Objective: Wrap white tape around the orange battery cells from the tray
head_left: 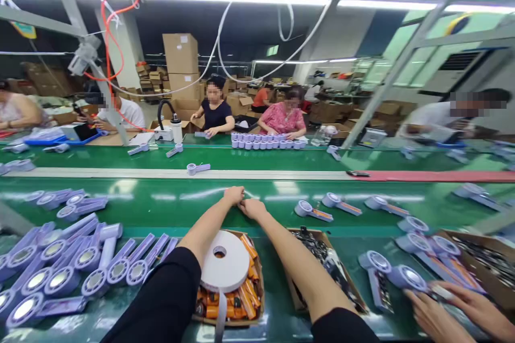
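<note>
Both arms reach out over the green conveyor belt (156,214). My left hand (234,194) and my right hand (252,208) meet there with their fingers closed; whatever is between them is hidden or too small to see. Below my forearms, a white roll of tape (231,268) with a loose end lies on a cardboard box (259,300) of orange-wrapped pieces (219,305). By my right forearm stands a box of small dark parts (306,244). Lilac handheld fan housings (60,278) are piled at the left, and more lilac housings (303,208) lie on the belt to the right.
At the lower right, a co-worker's hands (438,311) work on a lilac housing (406,277) beside another box of dark parts (488,262). A pale divider strip (120,173) runs along the line. Across it sit several people, with rows of lilac parts (267,142) in front of two.
</note>
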